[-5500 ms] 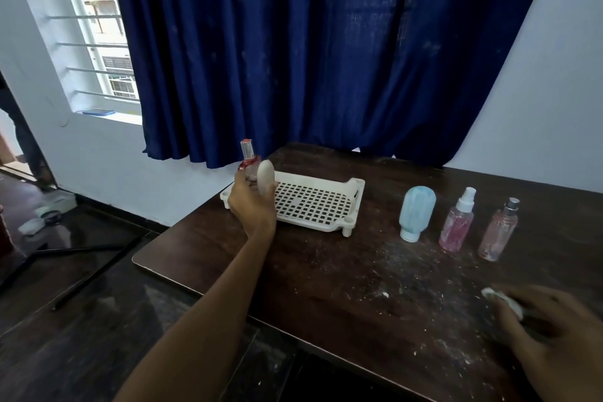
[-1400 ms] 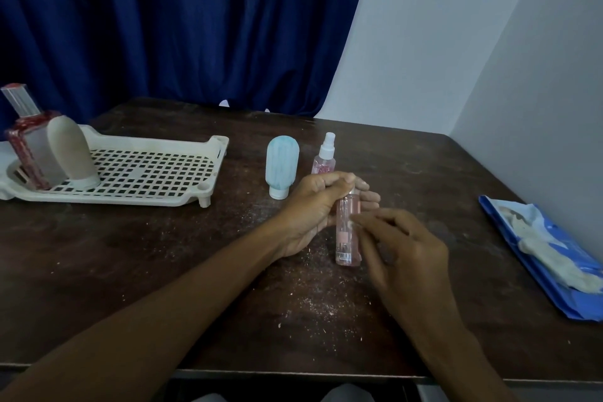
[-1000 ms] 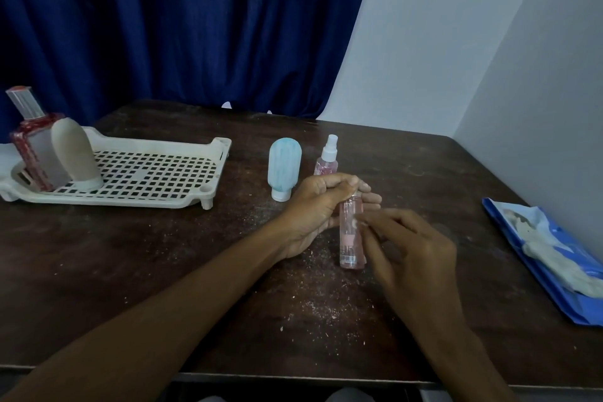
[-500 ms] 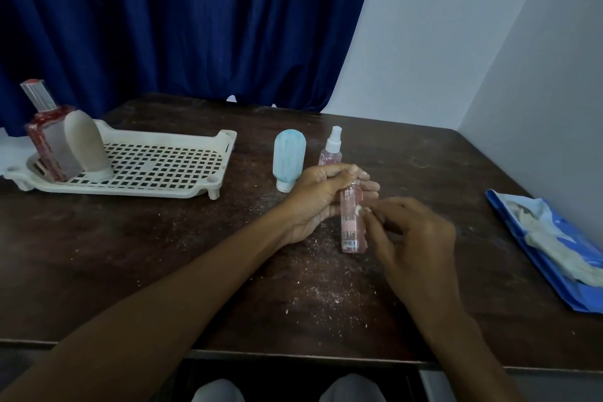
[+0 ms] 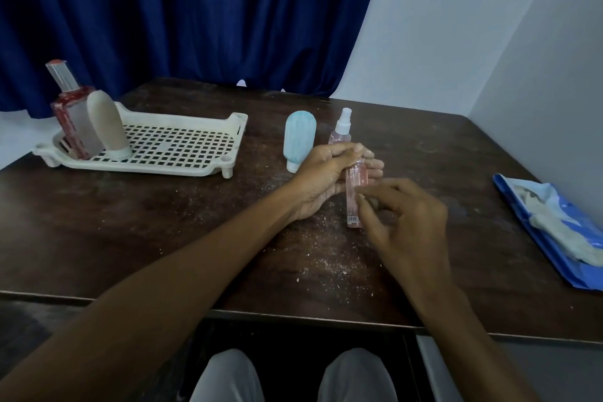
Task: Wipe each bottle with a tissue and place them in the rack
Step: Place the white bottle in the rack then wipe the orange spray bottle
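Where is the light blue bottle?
In the head view, the light blue bottle stands cap-down on the table, between the white rack and the white-capped spray bottle, just beyond the left hand.

A dark, scuffed wooden counter (image 5: 130,222) fills a dim corner, deep-blue fabric curtain (image 5: 195,10) behind, plain white walls (image 5: 456,26) alongside.
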`<state>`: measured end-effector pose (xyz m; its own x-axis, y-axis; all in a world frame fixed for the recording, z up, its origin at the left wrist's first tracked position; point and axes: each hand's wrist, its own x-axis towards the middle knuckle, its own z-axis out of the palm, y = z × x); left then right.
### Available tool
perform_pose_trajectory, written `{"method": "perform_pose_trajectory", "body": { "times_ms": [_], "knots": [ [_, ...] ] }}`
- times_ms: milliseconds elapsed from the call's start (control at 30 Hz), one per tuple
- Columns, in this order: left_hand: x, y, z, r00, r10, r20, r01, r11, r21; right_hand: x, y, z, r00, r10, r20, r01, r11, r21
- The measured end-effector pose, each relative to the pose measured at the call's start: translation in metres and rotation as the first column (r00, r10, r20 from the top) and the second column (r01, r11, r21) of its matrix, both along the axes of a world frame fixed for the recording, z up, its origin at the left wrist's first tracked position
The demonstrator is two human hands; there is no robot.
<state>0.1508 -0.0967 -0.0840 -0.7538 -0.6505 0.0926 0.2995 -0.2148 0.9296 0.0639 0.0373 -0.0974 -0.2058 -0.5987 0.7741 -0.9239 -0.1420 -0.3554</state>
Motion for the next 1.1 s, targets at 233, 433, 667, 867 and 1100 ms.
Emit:
{"method": "perform_pose_trajectory", "body": {
  "times_ms": [233, 433, 667, 867, 1100],
  "knots": [
    [-0.001, -0.002, -0.003, 1.000, 0.008, -0.003, -0.008, 1.000, -0.014, -0.004, 0.006, 0.000, 0.999, -0.044, 0.032, 0.044, 0.999, 0.023],
    [-0.001, -0.004, -0.004, 1.000, -0.002, 0.003, 0.002, 1.000, 0.003, 0.001, 0.019, -0.003, 0.999, 0.006, 0.036, -0.010, 0.994, 0.110],
    [-0.001, -0.005, -0.004, 1.000, -0.001, 0.010, 0.001, 1.000, 0.013, 0.001, 0.010, 0.001, 0.999, -0.011, 0.031, 0.008, 0.996, 0.093],
    [-0.001, -0.006, -0.004, 1.000, 0.002, 0.013, -0.002, 1.000, 0.021, -0.004, 0.026, -0.008, 0.997, -0.019, 0.071, 0.011, 0.994, 0.109],
    [-0.001, -0.005, -0.003, 1.000, 0.016, 0.010, -0.017, 0.999, 0.036, 0.008, 0.020, -0.007, 0.999, -0.013, 0.045, 0.009, 0.995, 0.099]
  ]
}}
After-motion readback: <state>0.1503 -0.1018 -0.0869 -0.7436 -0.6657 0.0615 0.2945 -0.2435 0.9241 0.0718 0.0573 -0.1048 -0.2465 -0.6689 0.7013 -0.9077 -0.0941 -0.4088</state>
